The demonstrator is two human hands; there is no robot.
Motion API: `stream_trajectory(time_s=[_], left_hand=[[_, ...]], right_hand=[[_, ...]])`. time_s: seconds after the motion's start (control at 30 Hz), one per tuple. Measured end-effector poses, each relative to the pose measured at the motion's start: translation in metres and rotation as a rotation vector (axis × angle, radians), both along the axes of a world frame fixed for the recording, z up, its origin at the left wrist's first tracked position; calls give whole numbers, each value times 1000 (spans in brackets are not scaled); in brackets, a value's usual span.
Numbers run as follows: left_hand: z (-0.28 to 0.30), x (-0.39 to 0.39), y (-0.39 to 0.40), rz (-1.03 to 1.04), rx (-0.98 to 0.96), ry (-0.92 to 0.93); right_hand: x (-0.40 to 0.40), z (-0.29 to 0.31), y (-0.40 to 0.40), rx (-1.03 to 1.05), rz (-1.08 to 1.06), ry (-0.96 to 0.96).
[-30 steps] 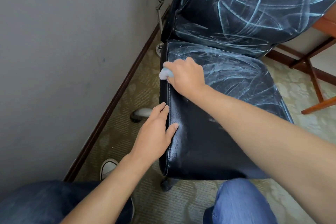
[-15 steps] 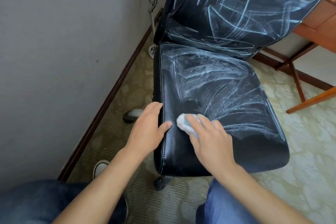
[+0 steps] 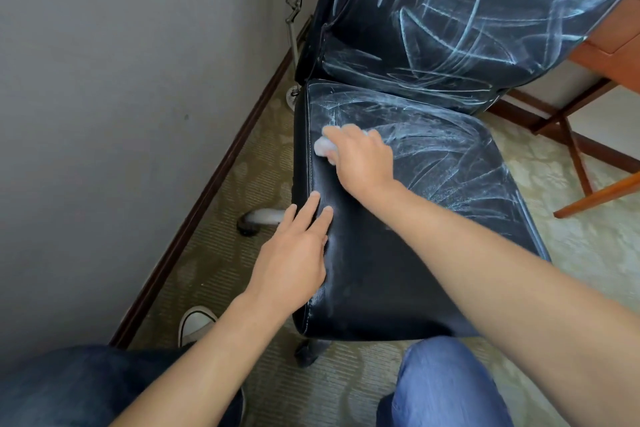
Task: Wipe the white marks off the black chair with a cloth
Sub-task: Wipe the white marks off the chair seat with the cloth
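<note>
Cloth (image 3: 325,146) is squeezed in the right hand (image 3: 360,158) on the chair (image 3: 381,270); the left hand (image 3: 294,253) lies flat, fingers straight.

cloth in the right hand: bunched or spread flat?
Bunched. The cloth shows only as a small wad poking out from under the right hand, whose fingers curl over it on the chair seat.

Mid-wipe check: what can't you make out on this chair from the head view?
- Cloth: mostly hidden under the right hand; its size and how dirty it is are unknown.
- Backrest: top cut off by the upper frame edge.
- Seat: the strip under the right forearm is hidden.
- Left hand covers the seat's left edge.
</note>
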State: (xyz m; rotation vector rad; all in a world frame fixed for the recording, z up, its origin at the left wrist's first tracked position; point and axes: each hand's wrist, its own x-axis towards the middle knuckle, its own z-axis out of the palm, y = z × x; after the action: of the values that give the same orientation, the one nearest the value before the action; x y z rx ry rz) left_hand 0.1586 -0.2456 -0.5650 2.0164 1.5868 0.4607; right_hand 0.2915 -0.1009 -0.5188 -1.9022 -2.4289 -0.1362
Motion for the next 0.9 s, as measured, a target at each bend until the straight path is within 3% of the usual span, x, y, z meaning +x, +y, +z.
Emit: stream_trajectory(time_s=[0.17, 0.53, 0.77, 0.9], left_hand=[[10, 19, -2, 23, -59, 90], [11, 27, -6, -52, -190, 185], [29, 51, -17, -40, -172, 402], [33, 62, -9, -56, -173, 372]], right_hand=[[1, 6, 17, -53, 38, 12], [49, -4, -107, -6, -3, 63], [68, 12, -118, -83, 41, 4], [74, 1, -110, -25, 8, 89]])
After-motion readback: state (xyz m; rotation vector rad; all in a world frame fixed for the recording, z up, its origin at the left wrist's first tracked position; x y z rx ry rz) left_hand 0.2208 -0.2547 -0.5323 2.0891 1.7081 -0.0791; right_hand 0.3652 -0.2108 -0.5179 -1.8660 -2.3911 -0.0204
